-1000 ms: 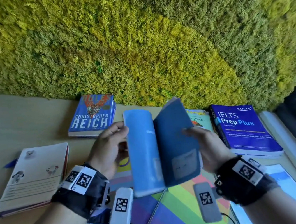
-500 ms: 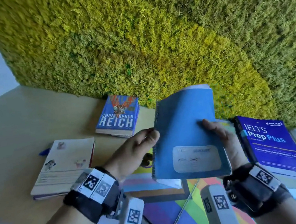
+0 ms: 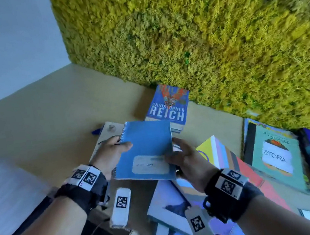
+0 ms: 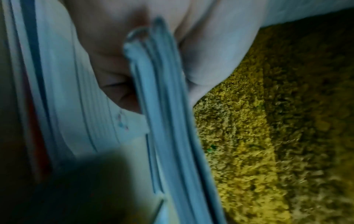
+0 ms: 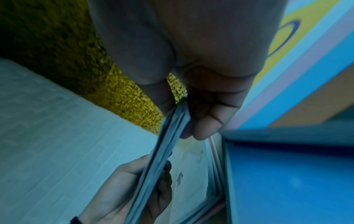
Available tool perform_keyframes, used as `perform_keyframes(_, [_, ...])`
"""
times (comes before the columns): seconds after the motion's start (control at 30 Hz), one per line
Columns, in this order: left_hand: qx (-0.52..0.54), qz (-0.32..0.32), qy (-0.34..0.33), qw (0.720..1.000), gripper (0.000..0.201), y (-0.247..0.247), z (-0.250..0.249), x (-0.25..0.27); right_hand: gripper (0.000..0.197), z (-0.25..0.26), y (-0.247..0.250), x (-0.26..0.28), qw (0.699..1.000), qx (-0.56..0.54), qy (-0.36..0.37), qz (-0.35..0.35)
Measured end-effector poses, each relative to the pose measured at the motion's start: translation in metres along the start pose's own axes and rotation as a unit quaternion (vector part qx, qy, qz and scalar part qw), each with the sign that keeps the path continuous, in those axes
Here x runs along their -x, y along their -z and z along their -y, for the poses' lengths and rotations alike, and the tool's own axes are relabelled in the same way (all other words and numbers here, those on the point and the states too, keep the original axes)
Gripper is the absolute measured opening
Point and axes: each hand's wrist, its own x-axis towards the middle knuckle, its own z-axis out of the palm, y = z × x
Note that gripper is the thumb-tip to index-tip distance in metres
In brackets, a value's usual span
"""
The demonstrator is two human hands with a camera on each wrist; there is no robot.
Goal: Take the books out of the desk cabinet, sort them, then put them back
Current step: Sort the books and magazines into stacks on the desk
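Blue spiral notebook (image 3: 146, 148) held closed above the bench (image 3: 41, 116), cover up, spiral edge left, long axis running away from the person. Left hand (image 3: 111, 154) pinches the spiral side; right hand (image 3: 187, 160) pinches the opposite edge. One second earlier it stood open.

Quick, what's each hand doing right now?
Left hand: grips the blue notebook at its spiral edge.
Right hand: pinches the same notebook's opposite edge.
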Motion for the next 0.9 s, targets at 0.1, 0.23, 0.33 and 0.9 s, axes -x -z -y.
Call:
perform_keyframes(0.1, [-0.068, -0.015, -0.020, 0.997, 0.038, 0.028, 0.005, -0.019, 0.050, 0.007, -0.033, -0.022, 0.999, 0.033, -0.013, -0.011])
perform_keyframes(0.23, [-0.234, -0.061, -0.039, 0.969, 0.078, 0.063, 0.006, -0.049, 0.066, 0.016, -0.062, -0.054, 0.980, 0.190, -0.041, -0.032])
perform_keyframes(0.33, [-0.385, -0.050, 0.006, 0.922, 0.090, 0.078, 0.022, -0.050, 0.078, 0.021, -0.077, -0.054, 0.941, 0.332, -0.065, -0.012])
perform_keyframes(0.9, [-0.441, -0.027, -0.155, 0.884, 0.058, 0.003, 0.041, 0.000, 0.047, 0.010, -0.041, -0.005, 0.970, 0.228, -0.004, 0.081])
